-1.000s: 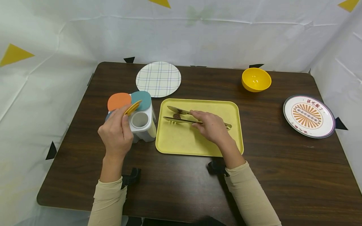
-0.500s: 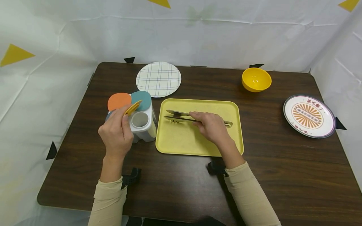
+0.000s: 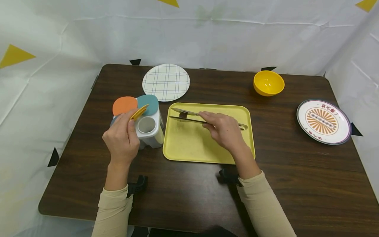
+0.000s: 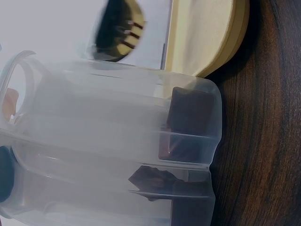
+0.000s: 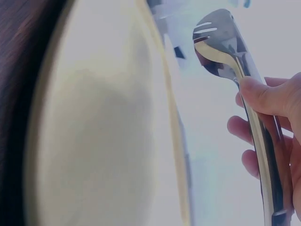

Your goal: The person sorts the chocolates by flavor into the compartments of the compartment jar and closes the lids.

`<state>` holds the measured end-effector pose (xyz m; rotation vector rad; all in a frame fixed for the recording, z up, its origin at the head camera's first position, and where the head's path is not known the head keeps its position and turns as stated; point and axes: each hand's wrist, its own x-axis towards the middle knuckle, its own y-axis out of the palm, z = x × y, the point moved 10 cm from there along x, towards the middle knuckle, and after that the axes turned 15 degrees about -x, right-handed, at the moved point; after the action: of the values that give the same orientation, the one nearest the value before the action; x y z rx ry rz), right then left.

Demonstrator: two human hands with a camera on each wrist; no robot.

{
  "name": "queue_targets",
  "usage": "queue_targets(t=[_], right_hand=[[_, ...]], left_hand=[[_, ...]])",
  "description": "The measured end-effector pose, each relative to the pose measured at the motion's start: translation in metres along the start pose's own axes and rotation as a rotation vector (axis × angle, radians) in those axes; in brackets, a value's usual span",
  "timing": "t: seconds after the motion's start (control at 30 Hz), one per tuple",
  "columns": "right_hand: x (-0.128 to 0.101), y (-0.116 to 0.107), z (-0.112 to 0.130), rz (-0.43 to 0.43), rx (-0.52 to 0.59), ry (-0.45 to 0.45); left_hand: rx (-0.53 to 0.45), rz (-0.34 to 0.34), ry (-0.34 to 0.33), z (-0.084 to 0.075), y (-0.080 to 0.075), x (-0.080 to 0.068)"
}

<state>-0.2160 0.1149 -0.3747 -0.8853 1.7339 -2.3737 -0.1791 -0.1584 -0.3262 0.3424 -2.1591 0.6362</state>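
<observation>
My left hand point(image 3: 122, 141) pinches a yellow lid point(image 3: 139, 112) on edge over a container with several compartments point(image 3: 153, 140). The compartment nearest the tray is uncovered. Through the clear walls in the left wrist view, dark brown pieces point(image 4: 190, 110) lie at the bottom. My right hand point(image 3: 223, 131) grips metal tongs point(image 3: 190, 120), their tips pointing left. Between the tips sits a small dark brown piece point(image 3: 183, 115), held above the yellow tray point(image 3: 192, 144). The right wrist view shows the slotted tong head point(image 5: 221, 42) raised from the tray; the piece is hard to make out there.
Orange point(image 3: 124, 105) and teal point(image 3: 149, 103) lids cover other compartments. A checked white plate point(image 3: 166, 82) lies behind the container. A yellow bowl point(image 3: 268, 84) stands at the back right, and a patterned plate point(image 3: 324, 122) lies at the far right.
The tongs have closed on the brown piece and risen from the tray, with my right hand tilting upward slightly. My left hand stays in place with the yellow lid.
</observation>
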Motion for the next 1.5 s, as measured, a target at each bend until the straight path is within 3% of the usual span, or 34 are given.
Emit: queue_targets(t=[0.3,0.57,0.97,1.5], right_hand=[[0.004,-0.044,0.02,-0.173,0.054,-0.057],[0.007,-0.074,0.047,-0.272,0.156,-0.147],[0.01,-0.056,0.079,-0.235,0.267,-0.236],[0.016,-0.037,0.084,-0.158,0.293,-0.243]], left_hand=[[0.002,-0.001,-0.001,0.0,0.0,0.0],[0.004,-0.005,0.003,0.0,-0.001,0.0],[-0.011,-0.026,0.018,-0.002,-0.002,0.001],[0.017,-0.009,0.024,-0.004,-0.002,0.001]])
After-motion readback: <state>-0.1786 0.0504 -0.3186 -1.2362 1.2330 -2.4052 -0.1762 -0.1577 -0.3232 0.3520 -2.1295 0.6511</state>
